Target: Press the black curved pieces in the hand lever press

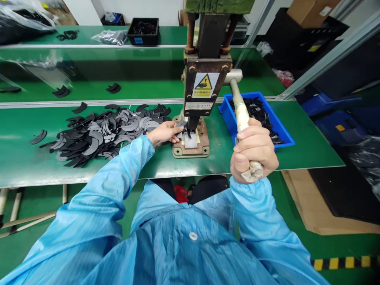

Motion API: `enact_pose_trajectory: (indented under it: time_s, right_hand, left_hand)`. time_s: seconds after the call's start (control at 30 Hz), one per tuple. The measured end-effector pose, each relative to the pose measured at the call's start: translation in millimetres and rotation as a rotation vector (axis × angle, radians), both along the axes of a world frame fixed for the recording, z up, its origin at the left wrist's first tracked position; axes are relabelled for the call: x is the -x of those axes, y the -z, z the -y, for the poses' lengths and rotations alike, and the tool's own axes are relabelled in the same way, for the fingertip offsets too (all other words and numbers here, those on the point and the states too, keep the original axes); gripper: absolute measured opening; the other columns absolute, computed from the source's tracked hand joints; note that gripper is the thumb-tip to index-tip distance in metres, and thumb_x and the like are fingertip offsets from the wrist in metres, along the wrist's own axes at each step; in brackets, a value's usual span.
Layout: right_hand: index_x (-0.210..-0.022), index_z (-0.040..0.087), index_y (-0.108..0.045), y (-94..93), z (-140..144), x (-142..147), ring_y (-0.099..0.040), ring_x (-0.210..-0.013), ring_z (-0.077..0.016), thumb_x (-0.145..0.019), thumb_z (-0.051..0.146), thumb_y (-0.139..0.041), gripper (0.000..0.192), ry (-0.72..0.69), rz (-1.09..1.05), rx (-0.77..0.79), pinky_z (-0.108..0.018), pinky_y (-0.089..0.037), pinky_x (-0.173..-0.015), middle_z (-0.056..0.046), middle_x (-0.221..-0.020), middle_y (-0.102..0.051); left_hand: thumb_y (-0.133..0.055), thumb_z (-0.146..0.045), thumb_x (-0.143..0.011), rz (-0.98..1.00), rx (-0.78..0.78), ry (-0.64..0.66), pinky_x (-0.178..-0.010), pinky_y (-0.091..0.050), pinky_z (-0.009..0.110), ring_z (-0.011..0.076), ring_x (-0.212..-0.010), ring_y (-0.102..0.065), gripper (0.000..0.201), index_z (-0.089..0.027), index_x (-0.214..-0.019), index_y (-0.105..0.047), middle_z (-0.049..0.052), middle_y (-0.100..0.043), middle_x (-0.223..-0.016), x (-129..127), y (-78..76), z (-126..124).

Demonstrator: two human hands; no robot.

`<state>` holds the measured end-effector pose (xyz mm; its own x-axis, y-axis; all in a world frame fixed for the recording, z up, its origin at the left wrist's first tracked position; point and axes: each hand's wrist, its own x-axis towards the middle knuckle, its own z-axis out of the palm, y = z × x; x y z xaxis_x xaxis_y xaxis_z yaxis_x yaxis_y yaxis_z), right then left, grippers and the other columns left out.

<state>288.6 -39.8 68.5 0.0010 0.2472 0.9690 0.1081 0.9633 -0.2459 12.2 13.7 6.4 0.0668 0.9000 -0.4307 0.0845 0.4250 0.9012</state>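
Observation:
A manual press [204,75] stands on the green table [26,166], its rusty base plate [191,148] bolted down in front of me. My right hand [253,152] is closed around the taped press lever [241,113], which slants down toward me. My left hand [166,132] reaches to the base plate and pinches a dark crescent-shaped piece [181,124] just under the press head. A large heap of the same black and grey crescent pieces [103,132] lies left of the press, beside my left wrist.
A blue bin [228,114] holding black pieces sits right of the press. A black bin [144,31] and plastic bags stand on the far table. Stray crescents [61,92] lie on the middle belt. Cardboard [299,202] lies on the floor at right.

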Motion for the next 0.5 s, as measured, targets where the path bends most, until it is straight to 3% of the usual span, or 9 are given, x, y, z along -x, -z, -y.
enact_pose_trajectory:
  time_s: [0.17,0.3,0.5]
  right_hand:
    - [-0.073,0.024,-0.057,-1.6,4.1,0.6,-0.070,-0.091,-0.0161,-0.096,0.040,-0.072,0.032,0.041,-0.014,0.039,-0.060,-0.057,-0.113,0.005,-0.070,-0.060]
    - [-0.072,0.024,-0.057,-2.6,6.2,1.9,-0.070,-0.091,-0.0156,-0.097,0.042,-0.071,0.034,0.061,-0.001,0.047,-0.060,-0.058,-0.112,0.005,-0.069,-0.059]
    - [-0.071,0.024,-0.055,-2.5,6.0,2.6,-0.071,-0.091,-0.0156,-0.097,0.043,-0.071,0.036,0.059,-0.020,0.045,-0.060,-0.057,-0.112,0.005,-0.068,-0.059]
  left_hand:
    - [-0.085,-0.035,-0.096,-0.037,0.075,0.042,-0.047,-0.050,0.016,0.0110,-0.045,-0.066,0.035,-0.019,-0.083,-0.057,-0.002,-0.063,-0.054,0.6,-10.7,-3.1]
    - [-0.092,-0.040,-0.088,-0.043,0.127,0.095,-0.045,-0.048,0.016,0.0101,-0.042,-0.063,0.041,-0.018,-0.082,-0.057,-0.001,-0.065,-0.055,2.5,-18.0,-9.3]
    - [-0.090,-0.043,-0.090,0.011,-0.084,0.081,-0.044,-0.044,0.014,0.0094,-0.046,-0.065,0.043,-0.019,-0.083,-0.055,-0.004,-0.062,-0.054,6.7,2.1,-2.1]
